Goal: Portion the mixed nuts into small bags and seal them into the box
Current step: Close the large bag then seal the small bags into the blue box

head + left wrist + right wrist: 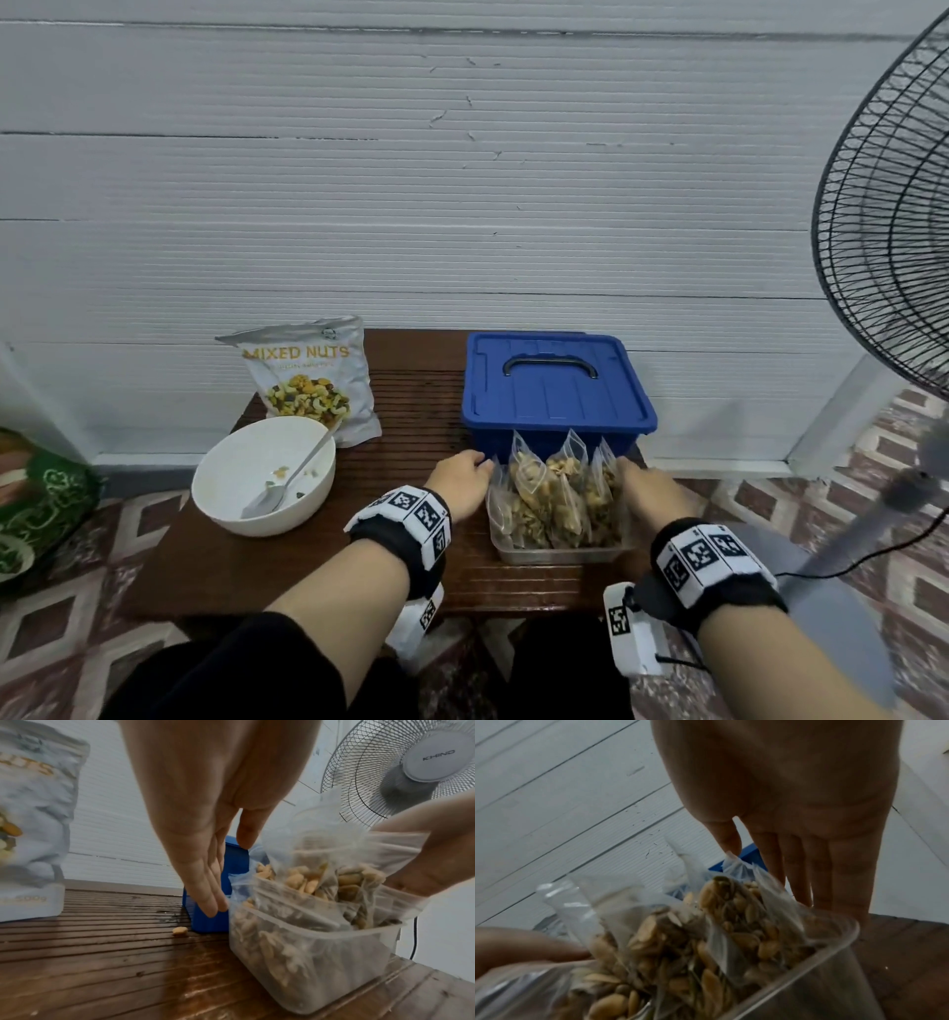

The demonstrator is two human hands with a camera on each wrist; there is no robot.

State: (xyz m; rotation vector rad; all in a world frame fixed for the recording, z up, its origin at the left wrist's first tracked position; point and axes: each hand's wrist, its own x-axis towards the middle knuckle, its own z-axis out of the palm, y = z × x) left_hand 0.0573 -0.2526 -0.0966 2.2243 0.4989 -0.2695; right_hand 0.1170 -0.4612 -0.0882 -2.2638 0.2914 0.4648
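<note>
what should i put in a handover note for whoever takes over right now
Left hand: open, straight fingers at the left side of the small bags.
Right hand: open, fingers against the bags' right side.
Things: filled bags stand upright in the clear container at the table's front, just before the blue box, whose lid is on. White bowl holds a spoon and only scraps. Mixed nuts pouch stands behind it. One loose nut lies on the table.
Done: portioning, by the look of it.
Left: open the blue box, put the bags in, close it.
</note>
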